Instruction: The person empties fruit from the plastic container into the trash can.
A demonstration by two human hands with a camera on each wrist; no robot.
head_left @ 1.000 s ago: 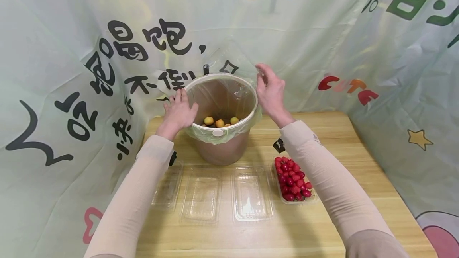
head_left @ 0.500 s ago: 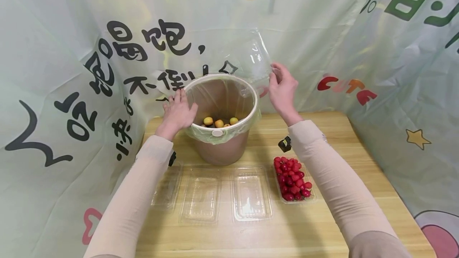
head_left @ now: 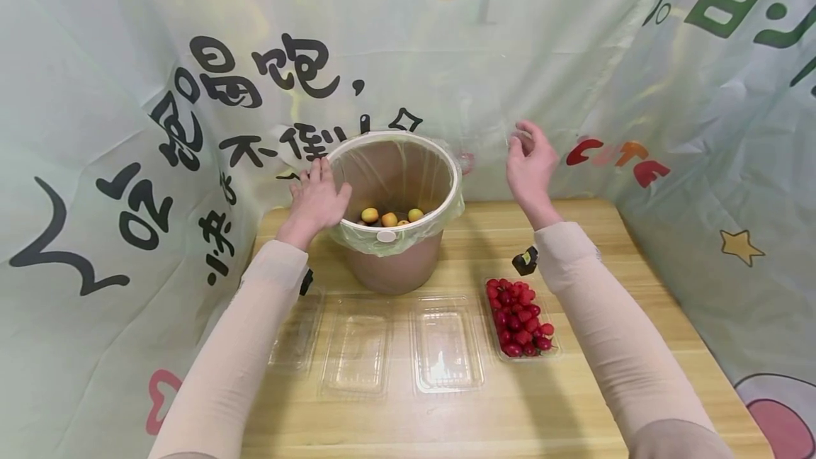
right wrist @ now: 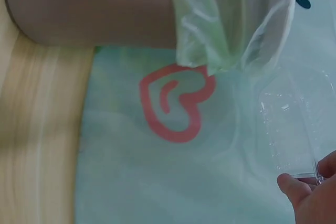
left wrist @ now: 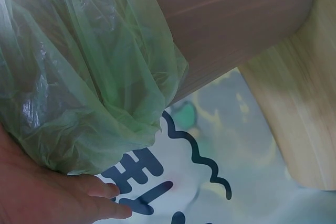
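The bucket (head_left: 395,261) is matt brown plastic, lined with a thin, crinkled green plastic bag (left wrist: 89,77). The desk (head_left: 574,402) is smooth pale wood. The clear trays (head_left: 446,346) look glossy plastic.

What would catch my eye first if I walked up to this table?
Probably the brown bucket lined with a green bag, small yellow fruits at its bottom, and a left hand resting on its rim. Then the tray of red fruits at the front right, beside empty clear trays.
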